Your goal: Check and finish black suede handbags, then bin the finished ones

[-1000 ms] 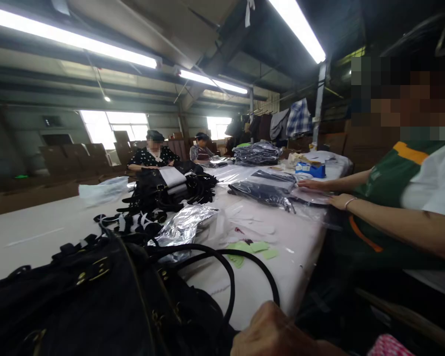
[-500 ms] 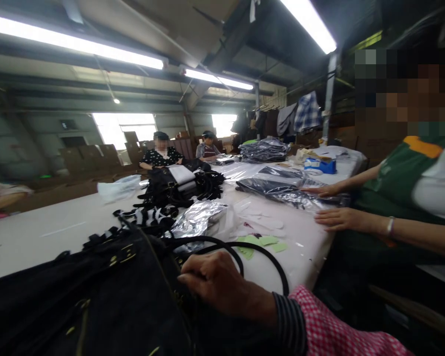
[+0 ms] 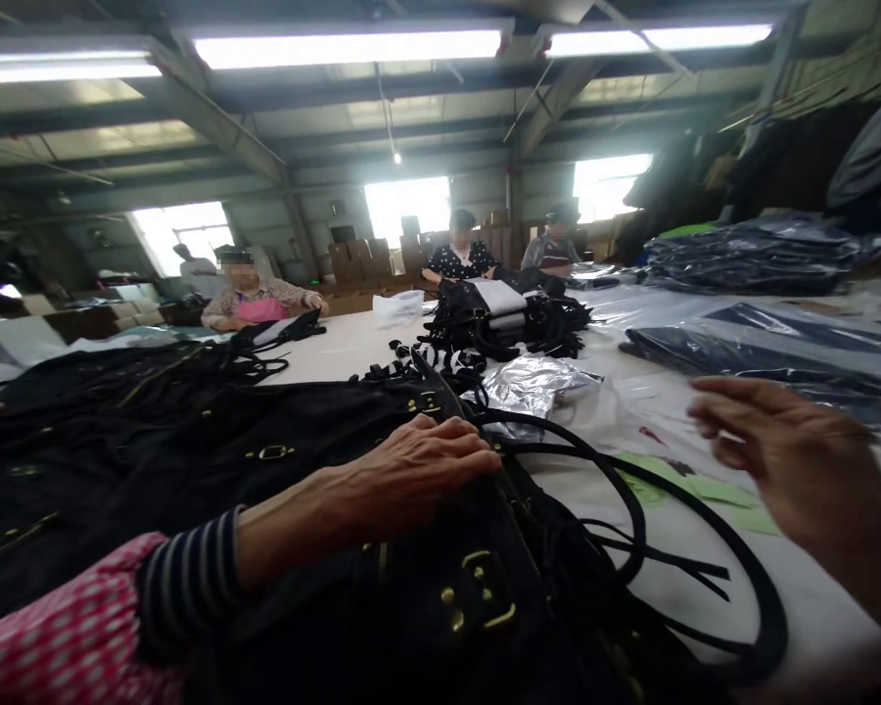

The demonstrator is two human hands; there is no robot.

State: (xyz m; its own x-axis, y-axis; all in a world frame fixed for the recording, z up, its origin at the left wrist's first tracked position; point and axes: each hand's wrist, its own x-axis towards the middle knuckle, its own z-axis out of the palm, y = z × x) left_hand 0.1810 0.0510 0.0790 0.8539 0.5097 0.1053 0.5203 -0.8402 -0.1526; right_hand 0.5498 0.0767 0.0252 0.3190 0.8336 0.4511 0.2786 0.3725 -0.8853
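A black handbag (image 3: 411, 627) with gold buckles and a long zip lies in front of me. My left hand (image 3: 433, 455), below a striped cuff and pink checked sleeve, grips its upper edge beside the zip. The fingers bend over the fabric, and their tips are partly hidden. Round black handles (image 3: 767, 597) and thin straps loop out to the right. Over the table on that side, my right hand (image 3: 808, 460) is raised, with fingers partly bent and apart, and nothing visible in them. More black bags (image 3: 168, 421) lie spread to the left.
Beyond the handbag are crumpled clear plastic (image 3: 539, 387), green paper pieces (image 3: 661, 480) and a pile of black bags (image 3: 485, 318). Plastic-wrapped dark goods (image 3: 753, 250) are stacked at the right. Several people sit across the white table (image 3: 338, 343).
The view has swung left. My right hand has come off the handbag and is now raised at the right. My left hand has come into view on the bag's edge.
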